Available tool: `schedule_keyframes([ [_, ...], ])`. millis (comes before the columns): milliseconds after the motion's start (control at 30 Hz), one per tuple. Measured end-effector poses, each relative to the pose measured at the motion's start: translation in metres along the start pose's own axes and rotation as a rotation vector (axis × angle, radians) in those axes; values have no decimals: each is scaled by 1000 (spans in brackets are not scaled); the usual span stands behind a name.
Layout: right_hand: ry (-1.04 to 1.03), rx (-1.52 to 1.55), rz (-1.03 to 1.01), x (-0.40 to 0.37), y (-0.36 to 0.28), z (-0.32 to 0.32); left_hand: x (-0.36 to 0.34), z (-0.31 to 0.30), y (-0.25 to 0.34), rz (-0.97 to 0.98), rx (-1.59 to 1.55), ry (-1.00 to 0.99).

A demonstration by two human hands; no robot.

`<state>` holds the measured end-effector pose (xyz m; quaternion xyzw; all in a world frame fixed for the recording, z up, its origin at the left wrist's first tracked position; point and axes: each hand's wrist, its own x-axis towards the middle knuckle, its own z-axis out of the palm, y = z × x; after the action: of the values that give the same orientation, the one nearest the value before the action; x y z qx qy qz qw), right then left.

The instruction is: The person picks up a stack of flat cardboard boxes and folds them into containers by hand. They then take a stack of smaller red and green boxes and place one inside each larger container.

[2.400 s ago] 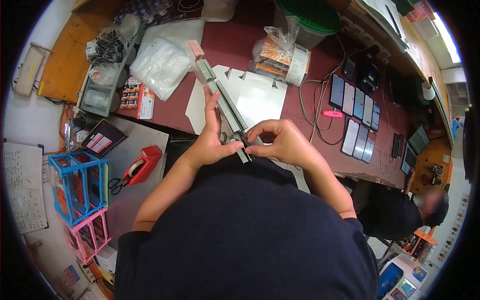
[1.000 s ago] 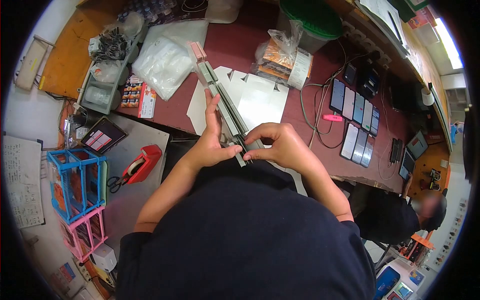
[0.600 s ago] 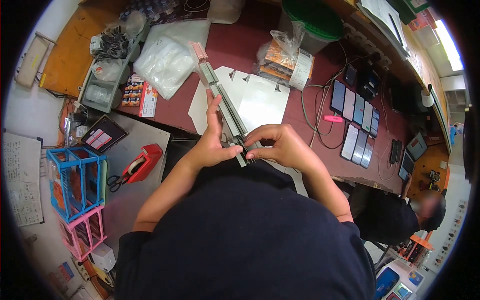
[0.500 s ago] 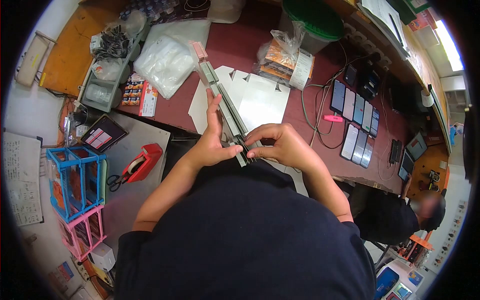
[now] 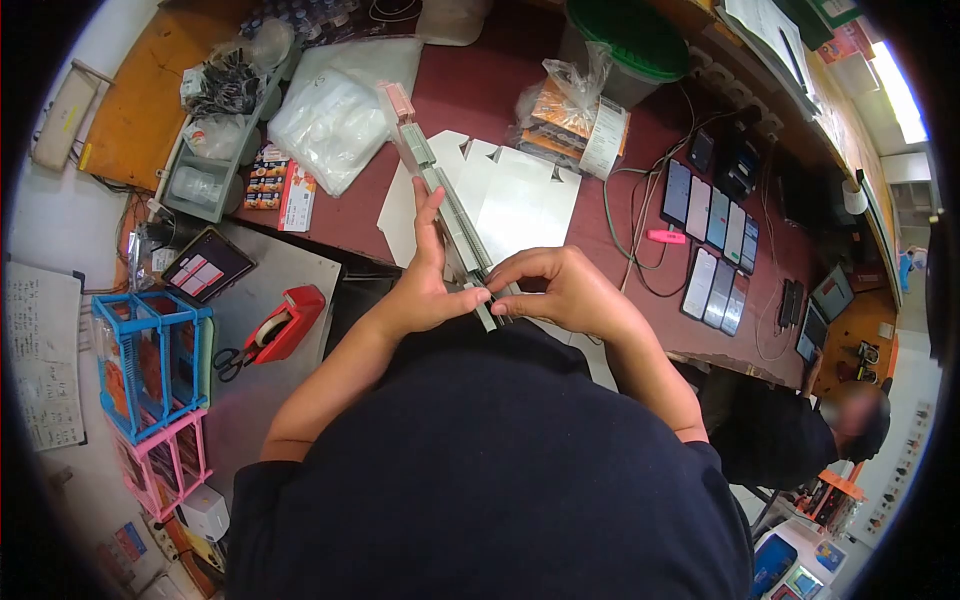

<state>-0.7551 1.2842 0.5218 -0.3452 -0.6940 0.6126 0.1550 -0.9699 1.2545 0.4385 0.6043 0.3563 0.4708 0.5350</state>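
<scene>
A long, narrow row of thin grey-green cards [image 5: 457, 215] slants away from my body, with a pinkish group at its far end and a clear edge along its left side. I cannot tell what kind of cards they are. My left hand [image 5: 425, 285] is closed round the near part, fingers along its left side and thumb across the top. On the right of the near end, my right hand [image 5: 560, 290] pinches at the edges of the cards, thumb and fingertips close together. Beyond the row, white sheets [image 5: 525, 200] with small dark notches lie on the dark red table [image 5: 460, 85].
Several phones [image 5: 718, 220] lie at right beside cables and a pink marker [image 5: 666, 237]. A bagged orange packet [image 5: 570, 120] and green-lidded bin [image 5: 630, 45] stand behind. At left are plastic bags [image 5: 335, 115], a red tape dispenser [image 5: 290, 325] and scissors [image 5: 232, 362]. Another person [image 5: 780, 430] sits at right.
The near end of the card row looks more closed up, with fewer edges fanned apart under my right fingertips. Both hands stay in nearly the same place.
</scene>
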Motion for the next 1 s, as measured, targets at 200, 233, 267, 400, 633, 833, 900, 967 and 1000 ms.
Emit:
schedule_keyframes([
  [200,0,22,-22,1,2,0,1,0,2,-1,-11,-10],
  [233,-2,22,-22,1,2,0,1,0,2,1,-22,-10],
  [267,-4,22,-21,1,2,-1,1,0,2,0,-21,-10],
  [400,4,26,-23,0,2,-1,0,0,0,0,-3,-3],
  [633,23,90,22,-3,0,0,0,0,1,-10,-18,-1],
  [833,32,73,12,-5,3,-2,1,1,0,-6,-12,-1],
  [900,40,-37,-58,-5,6,-2,2,1,0,-6,-13,-2],
  [967,77,-17,-105,-4,3,2,2,2,0,-6,-15,-2],
  [1000,78,-17,-105,-4,1,3,3,2,0,-2,-23,-7],
])
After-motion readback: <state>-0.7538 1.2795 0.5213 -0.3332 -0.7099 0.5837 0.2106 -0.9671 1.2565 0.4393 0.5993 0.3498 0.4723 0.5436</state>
